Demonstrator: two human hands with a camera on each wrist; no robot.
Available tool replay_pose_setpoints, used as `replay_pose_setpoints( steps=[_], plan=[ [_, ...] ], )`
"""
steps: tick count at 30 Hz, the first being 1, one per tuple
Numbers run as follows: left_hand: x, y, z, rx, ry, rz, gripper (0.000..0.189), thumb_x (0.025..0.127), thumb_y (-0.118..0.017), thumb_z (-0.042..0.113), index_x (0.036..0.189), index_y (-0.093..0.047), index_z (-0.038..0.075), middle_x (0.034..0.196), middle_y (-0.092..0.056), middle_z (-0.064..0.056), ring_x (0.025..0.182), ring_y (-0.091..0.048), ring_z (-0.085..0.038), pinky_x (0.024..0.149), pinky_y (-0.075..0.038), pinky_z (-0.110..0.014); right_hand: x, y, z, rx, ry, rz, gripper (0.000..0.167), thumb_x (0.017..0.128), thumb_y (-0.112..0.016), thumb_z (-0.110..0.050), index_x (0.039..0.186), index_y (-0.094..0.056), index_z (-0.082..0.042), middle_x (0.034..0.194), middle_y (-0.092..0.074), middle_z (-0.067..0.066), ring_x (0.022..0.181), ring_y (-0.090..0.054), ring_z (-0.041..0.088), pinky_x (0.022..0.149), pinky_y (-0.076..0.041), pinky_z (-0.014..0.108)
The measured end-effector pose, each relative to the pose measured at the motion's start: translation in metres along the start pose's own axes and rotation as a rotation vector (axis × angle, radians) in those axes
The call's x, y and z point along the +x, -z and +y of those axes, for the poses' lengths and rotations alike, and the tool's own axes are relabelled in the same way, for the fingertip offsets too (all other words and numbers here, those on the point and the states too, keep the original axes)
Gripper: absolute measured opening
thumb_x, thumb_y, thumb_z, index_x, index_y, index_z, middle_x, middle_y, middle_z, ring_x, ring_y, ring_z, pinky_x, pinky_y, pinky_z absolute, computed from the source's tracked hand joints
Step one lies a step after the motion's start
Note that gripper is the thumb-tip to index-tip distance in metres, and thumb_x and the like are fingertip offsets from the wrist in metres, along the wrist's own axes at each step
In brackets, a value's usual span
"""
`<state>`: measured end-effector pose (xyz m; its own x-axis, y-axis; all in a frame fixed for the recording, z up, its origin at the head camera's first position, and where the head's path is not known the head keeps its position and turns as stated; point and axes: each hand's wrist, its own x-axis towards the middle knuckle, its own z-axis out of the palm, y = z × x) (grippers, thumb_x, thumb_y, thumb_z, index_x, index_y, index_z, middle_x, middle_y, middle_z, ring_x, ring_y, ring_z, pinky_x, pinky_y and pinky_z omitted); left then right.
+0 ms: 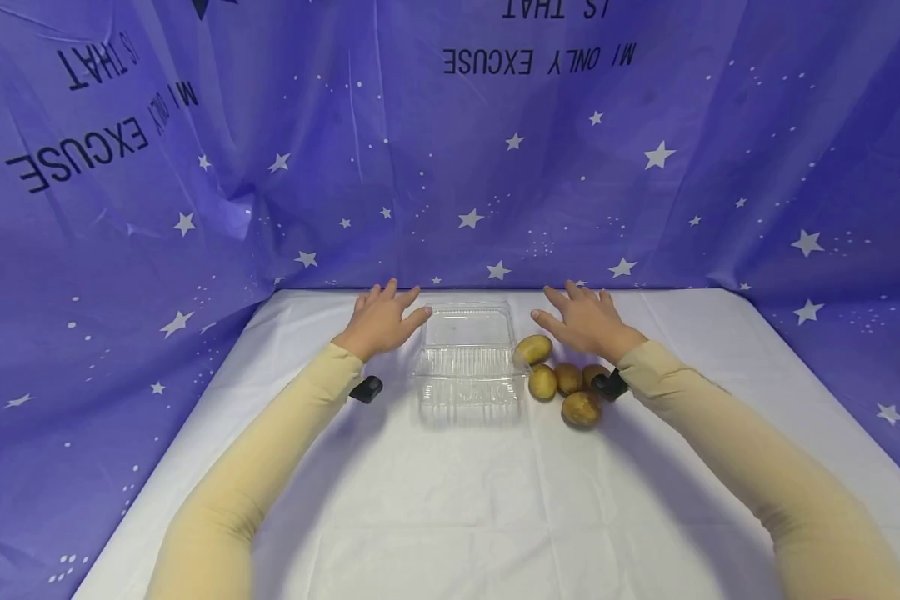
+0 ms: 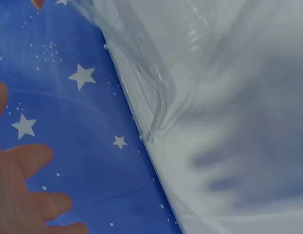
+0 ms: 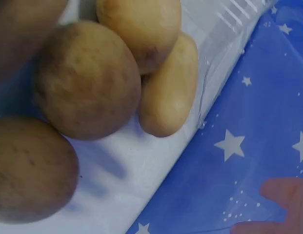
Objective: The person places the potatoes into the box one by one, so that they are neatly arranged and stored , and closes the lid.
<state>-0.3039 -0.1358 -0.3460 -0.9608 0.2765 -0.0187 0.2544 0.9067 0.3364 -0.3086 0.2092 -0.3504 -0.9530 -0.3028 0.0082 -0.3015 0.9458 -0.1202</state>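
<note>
A clear plastic clamshell box (image 1: 468, 362) stands with its lid raised on the white tabletop, between both hands. Just right of it lies a group of several potatoes (image 1: 568, 378), brown and yellowish. My left hand (image 1: 384, 320) hovers left of the box with fingers spread, holding nothing. Above and behind the potatoes is my right hand (image 1: 588, 322), its fingers also spread and nothing in them. The right wrist view shows the potatoes (image 3: 88, 80) up close, with a long pale one (image 3: 170, 87) beside the box's edge. In the left wrist view the box (image 2: 141, 73) is partly cut off.
A white cloth (image 1: 450, 517) covers the table. Behind and at the sides hangs a blue-purple curtain (image 1: 390, 167) with white stars and lettering. A black wrist-camera strap piece (image 1: 367, 389) shows under the left wrist, and another (image 1: 610, 385) overlaps a potato in the head view.
</note>
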Motion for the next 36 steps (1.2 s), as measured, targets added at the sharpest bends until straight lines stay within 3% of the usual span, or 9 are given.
replay_pose_setpoints(
  steps=[11, 17, 36],
  plan=[
    [-0.023, -0.008, 0.002, -0.001, -0.081, 0.012, 0.067, 0.105, -0.035, 0.056, 0.16, -0.036, 0.017, 0.166, -0.022, -0.029, 0.151, -0.024, -0.055, 0.122, -0.018, -0.068, -0.021, -0.007, -0.01, 0.015, 0.081, 0.016, 0.071, 0.105, -0.033, -0.056, 0.158, -0.038, -0.009, 0.157, -0.04, 0.032, 0.145, -0.038, 0.053, 0.117, -0.019, 0.076],
    [-0.031, -0.015, 0.003, -0.061, -0.124, 0.004, 0.066, 0.105, -0.038, 0.053, 0.159, -0.037, 0.014, 0.164, -0.024, -0.03, 0.15, -0.029, -0.052, 0.122, -0.025, -0.064, -0.033, -0.007, -0.015, 0.027, 0.132, 0.043, 0.066, 0.106, -0.037, -0.051, 0.155, -0.042, -0.008, 0.151, -0.05, 0.029, 0.143, -0.045, 0.047, 0.116, -0.021, 0.077],
    [-0.058, -0.036, -0.006, -0.293, -0.049, -0.057, 0.067, 0.105, -0.042, 0.053, 0.16, -0.034, 0.017, 0.164, -0.028, -0.027, 0.153, -0.027, -0.044, 0.124, -0.024, -0.061, -0.058, -0.021, -0.036, 0.125, 0.227, 0.049, 0.06, 0.106, -0.044, -0.047, 0.152, -0.048, -0.009, 0.144, -0.062, 0.016, 0.136, -0.056, 0.037, 0.115, -0.023, 0.076]
  ],
)
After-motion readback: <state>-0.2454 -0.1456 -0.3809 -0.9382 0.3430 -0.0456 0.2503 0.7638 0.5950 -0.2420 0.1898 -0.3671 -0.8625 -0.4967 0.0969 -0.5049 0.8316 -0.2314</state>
